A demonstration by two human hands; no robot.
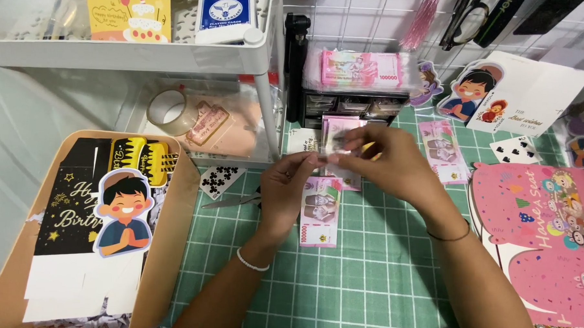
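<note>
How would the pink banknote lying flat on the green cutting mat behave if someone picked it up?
The pink banknote looks thin and flat on the green cutting mat, so it is probably light and floppy. It could be awkward to lift off the mat by its edge.

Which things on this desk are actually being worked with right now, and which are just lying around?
In use:
left hand
right hand
small folded note pinched between both hands
pink banknote beneath the hands

Lying about:
scissors
tape roll
playing card
cartoon boy cutout
pink card
</note>
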